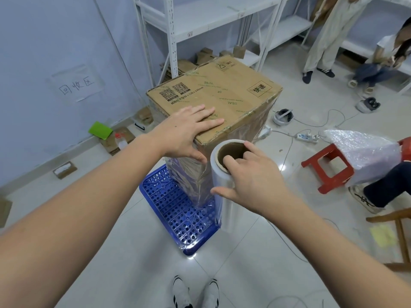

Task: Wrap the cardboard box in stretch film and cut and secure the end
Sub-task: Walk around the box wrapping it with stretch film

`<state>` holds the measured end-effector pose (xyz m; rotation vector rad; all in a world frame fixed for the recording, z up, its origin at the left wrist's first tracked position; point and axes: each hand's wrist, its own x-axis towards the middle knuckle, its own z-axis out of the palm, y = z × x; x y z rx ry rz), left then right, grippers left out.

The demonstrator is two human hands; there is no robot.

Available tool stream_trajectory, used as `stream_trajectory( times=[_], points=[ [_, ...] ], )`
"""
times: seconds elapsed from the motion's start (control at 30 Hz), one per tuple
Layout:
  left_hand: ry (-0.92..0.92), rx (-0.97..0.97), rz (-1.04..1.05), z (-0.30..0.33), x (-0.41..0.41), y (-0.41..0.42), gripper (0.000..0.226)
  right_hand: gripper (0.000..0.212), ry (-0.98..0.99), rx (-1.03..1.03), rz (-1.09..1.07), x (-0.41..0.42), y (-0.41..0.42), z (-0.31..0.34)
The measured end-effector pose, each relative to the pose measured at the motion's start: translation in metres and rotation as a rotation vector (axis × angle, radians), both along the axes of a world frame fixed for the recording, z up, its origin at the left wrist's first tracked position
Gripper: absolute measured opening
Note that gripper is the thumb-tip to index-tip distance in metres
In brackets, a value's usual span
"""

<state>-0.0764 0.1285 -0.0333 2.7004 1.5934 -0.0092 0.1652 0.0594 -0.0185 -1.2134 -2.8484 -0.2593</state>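
Box (213,94) stood upright on a blue pallet (178,210) on the floor, near-center of view, in front of white shelving (173,30). Its sides were covered in film (189,174); top was bare cardboard with QR codes and seal tape. Left hand (186,134) lay flat on the box's top near corner, fingers (211,122) straight and spread, thumb down over the edge, pressing and not gripping. Right hand (249,181) held the roll (222,174) upright just beside the box's near corner: fingers hooked into the cardboard core from above, thumb against the outer film. Film ran from the roll to the box corner, wrinkled there. Red stool (327,167) with bubble wrap (364,152) at right. Power strip (308,137) and cables on the floor behind. Person's white shoes (195,292) at bottom. Others sat and stood at upper right.
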Motion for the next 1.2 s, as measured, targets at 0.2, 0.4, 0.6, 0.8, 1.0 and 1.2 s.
stream_trajectory(
  times=[0.2,0.4,0.6,0.8,1.0,1.2],
  points=[
    [-0.009,0.023,0.014,-0.001,0.003,-0.006,0.114,0.042,-0.040,-0.110,-0.155,0.006,0.004,-0.004],
    [-0.051,0.052,0.115,-0.001,0.020,-0.016,0.098,0.034,0.060,-0.092,-0.232,0.023,0.012,-0.006],
    [-0.021,0.047,0.108,0.009,0.036,-0.006,0.080,0.060,0.124,0.128,-0.220,0.014,0.018,-0.026],
    [-0.082,-0.035,-0.138,0.026,0.043,0.029,0.077,0.054,0.176,0.016,-0.278,0.016,0.029,-0.028],
    [-0.080,-0.061,-0.068,0.030,0.073,0.067,0.075,0.048,0.063,-0.108,-0.465,0.008,0.027,-0.015],
    [0.023,0.021,0.036,0.029,0.101,0.076,0.075,0.058,0.029,0.017,-0.572,-0.013,0.017,-0.014]
  ],
)
